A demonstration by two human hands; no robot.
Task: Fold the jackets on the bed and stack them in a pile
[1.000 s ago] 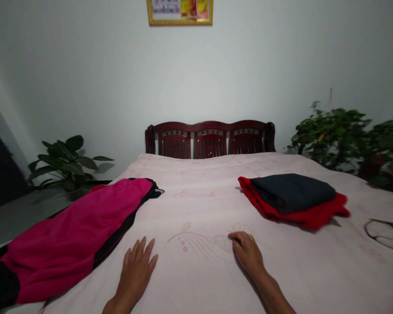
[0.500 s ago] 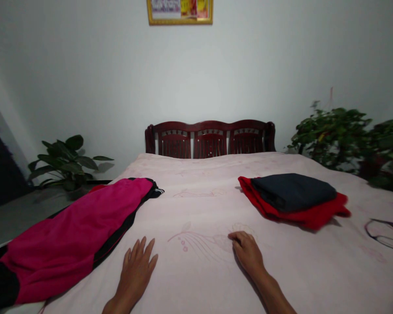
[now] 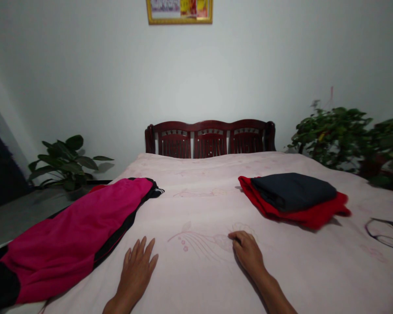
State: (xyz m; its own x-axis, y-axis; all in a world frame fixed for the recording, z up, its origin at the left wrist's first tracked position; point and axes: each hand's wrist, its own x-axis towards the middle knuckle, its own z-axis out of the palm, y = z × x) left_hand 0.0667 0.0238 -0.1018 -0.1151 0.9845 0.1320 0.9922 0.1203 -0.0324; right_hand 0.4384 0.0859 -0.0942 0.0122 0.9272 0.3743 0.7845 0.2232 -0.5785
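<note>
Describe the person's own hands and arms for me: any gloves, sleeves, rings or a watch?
The left hand and right hand are bare, with no gloves and no rings that show. The right forearm and left wrist are uncovered too. No sleeve, watch or band shows before the picture's lower edge cuts them off.

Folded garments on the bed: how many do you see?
2: a dark garment lies stacked on a red garment on the right side of the bed. Others could be hidden between or beneath them.
</note>
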